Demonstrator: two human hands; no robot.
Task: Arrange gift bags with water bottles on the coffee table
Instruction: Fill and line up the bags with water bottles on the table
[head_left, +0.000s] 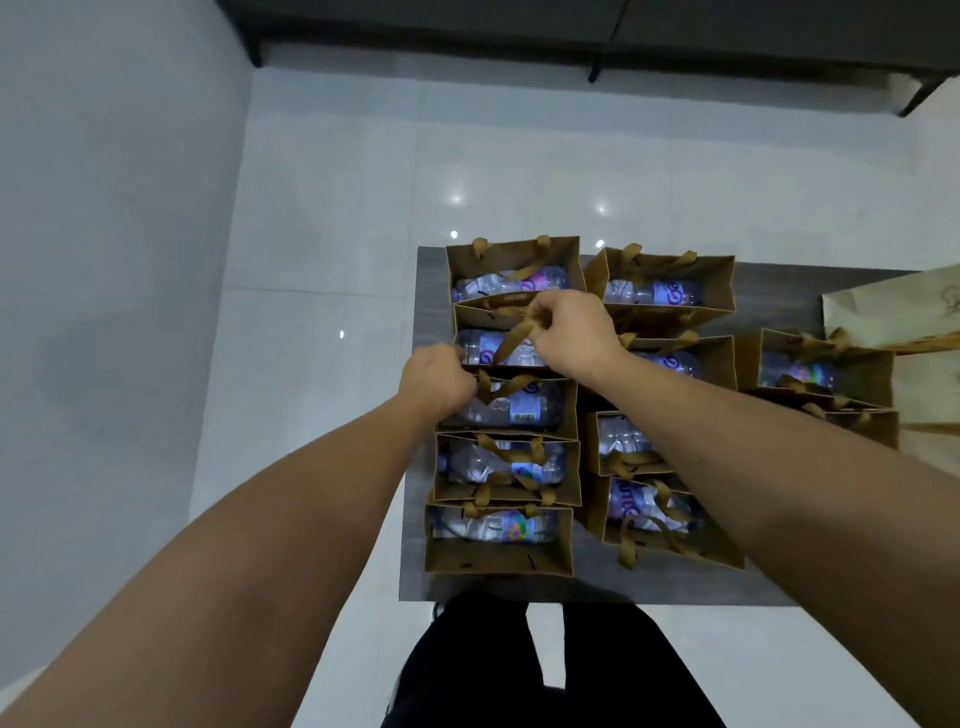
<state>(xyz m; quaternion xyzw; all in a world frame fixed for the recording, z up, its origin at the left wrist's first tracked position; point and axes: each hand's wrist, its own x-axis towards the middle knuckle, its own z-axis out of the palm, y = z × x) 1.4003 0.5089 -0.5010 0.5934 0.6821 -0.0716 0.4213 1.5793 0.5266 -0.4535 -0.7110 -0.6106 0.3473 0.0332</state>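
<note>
Several brown paper gift bags stand in columns on the dark grey coffee table (779, 291), each with a clear water bottle lying inside. My right hand (571, 332) pinches the brown ribbon handle (511, 338) of the second bag from the back (472, 317) in the left column. My left hand (436, 382) grips the left edge of that bag, where it meets the bag in front (569, 410). A water bottle (483, 345) shows inside the held bag, partly hidden by my right hand.
A cream-coloured larger bag (893, 306) lies at the table's right end. Glossy white floor tiles surround the table. A dark sofa base (571, 31) with legs runs along the back. A grey wall (104, 208) stands to the left. My legs are at the table's near edge.
</note>
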